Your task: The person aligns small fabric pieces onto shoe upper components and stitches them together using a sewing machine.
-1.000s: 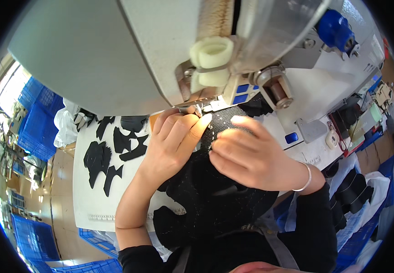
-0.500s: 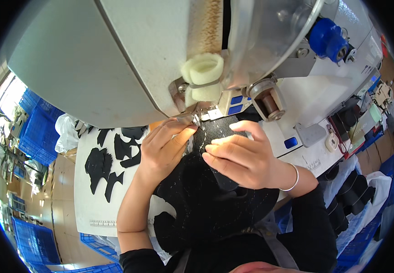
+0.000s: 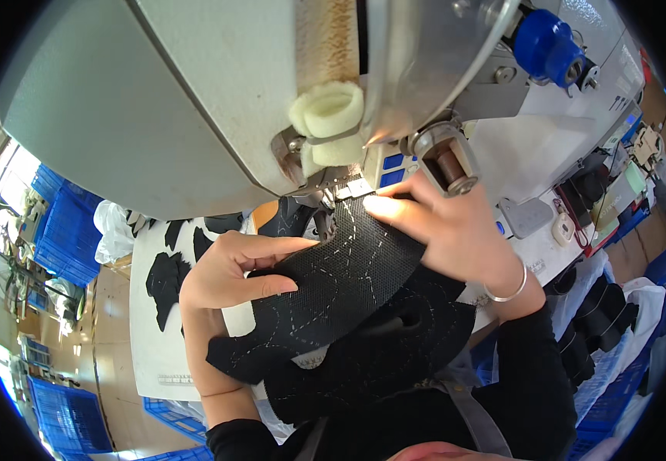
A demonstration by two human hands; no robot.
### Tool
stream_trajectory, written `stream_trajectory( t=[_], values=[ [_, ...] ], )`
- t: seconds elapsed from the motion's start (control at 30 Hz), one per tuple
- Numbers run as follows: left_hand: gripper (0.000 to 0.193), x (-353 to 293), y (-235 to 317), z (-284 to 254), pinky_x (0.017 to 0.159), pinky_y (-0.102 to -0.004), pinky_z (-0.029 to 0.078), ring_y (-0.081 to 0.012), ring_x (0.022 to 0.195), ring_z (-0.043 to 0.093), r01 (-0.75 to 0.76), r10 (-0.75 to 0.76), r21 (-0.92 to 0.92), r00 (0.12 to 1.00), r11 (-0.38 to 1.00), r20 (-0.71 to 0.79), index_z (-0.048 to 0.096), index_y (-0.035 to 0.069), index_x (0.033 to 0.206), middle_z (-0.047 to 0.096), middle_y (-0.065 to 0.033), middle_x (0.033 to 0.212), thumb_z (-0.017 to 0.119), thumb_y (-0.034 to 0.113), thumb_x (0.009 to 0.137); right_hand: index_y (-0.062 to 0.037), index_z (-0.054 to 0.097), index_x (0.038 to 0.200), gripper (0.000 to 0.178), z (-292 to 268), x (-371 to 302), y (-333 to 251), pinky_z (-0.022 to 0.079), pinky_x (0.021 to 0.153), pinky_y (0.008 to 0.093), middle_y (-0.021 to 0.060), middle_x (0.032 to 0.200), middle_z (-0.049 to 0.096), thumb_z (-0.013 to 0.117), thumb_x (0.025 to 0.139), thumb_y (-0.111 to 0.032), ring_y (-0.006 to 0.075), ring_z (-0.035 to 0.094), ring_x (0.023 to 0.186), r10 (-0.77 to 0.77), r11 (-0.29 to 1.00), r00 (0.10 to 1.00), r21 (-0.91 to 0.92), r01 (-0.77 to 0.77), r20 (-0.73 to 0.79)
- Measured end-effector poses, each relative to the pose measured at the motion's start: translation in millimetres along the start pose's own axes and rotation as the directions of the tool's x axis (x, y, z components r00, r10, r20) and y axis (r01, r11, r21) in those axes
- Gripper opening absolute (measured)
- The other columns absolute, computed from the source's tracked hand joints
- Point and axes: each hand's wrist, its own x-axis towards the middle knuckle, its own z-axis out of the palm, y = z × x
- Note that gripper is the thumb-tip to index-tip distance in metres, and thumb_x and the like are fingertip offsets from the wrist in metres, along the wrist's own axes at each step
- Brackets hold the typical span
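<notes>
Both hands lie flat and apart on the black mesh piece [image 3: 340,284], left hand [image 3: 233,273] at its near side, right hand [image 3: 444,230] closer to the sewing machine [image 3: 194,100] needle, long axis running toward it.

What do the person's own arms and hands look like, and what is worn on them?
Both hands are bare, without gloves. The left hand has a bare wrist and forearm; a black sleeve begins only near the elbow. The right hand has a thin silver bangle around the wrist, and a black sleeve starts just behind it. No rings or markings are visible.
</notes>
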Motion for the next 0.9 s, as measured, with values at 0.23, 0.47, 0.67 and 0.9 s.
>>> stream_trajectory(
  t=[0.23, 0.47, 0.67, 0.9],
  values=[
    [0.022, 2, -11, -22, 0.063, -0.0267, 0.046, -0.0103, 0.066, 0.058, 0.255, -0.026, 0.378, 0.857, 0.89, -0.515, 0.069, 0.002, 0.105, 0.067, -0.0081, 0.076, 0.066, 0.009, 0.084, -0.0084, 0.069, 0.086, 0.026, 14, -2, -17, 0.042, 0.088, 0.0408, -0.0001, 0.093, 0.064, 0.066, 0.061, -0.003, 0.0158, 0.059, 0.086, -0.153, 0.976, 0.988, -0.159, 0.147, -0.027],
    [0.042, -71, -135, -40, 0.07, -0.0353, 0.047, -0.027, 0.08, 0.058, 0.385, -0.006, 0.645, 0.861, 0.66, -0.508, 0.054, 0.004, 0.095, 0.059, -0.0102, 0.089, 0.082, 0.019, 0.069, -0.0021, 0.069, 0.087, 0.035, 15, 1, -24, 0.042, 0.082, 0.0425, 0.0047, 0.095, 0.064, 0.061, 0.054, -0.001, 0.0224, 0.059, 0.086, -0.147, 0.985, 0.988, -0.094, 0.143, -0.046],
    [0.03, -74, -145, -30, 0.071, -0.0303, 0.046, -0.0175, 0.078, 0.054, 0.366, -0.089, 0.528, 0.874, 0.767, -0.477, 0.052, 0.005, 0.082, 0.054, -0.0049, 0.09, 0.08, 0.007, 0.07, -0.0013, 0.068, 0.09, 0.035, 13, 1, -22, 0.044, 0.082, 0.044, 0.0064, 0.097, 0.064, 0.063, 0.055, -0.001, 0.0246, 0.06, 0.088, -0.153, 0.984, 0.988, -0.093, 0.151, -0.011],
    [0.019, -54, -31, 1, 0.055, -0.0191, 0.046, -0.0049, 0.067, 0.059, 0.019, -0.021, -0.01, 0.66, 1.0, -0.751, 0.066, -0.001, 0.091, 0.067, -0.004, 0.075, 0.074, -0.007, 0.075, -0.009, 0.068, 0.09, 0.016, 7, -27, -52, 0.048, 0.076, 0.0344, 0.0032, 0.094, 0.065, 0.069, 0.074, -0.012, 0.0168, 0.062, 0.088, -0.463, 0.871, 0.887, 0.191, 0.453, 0.004]
  ],
)
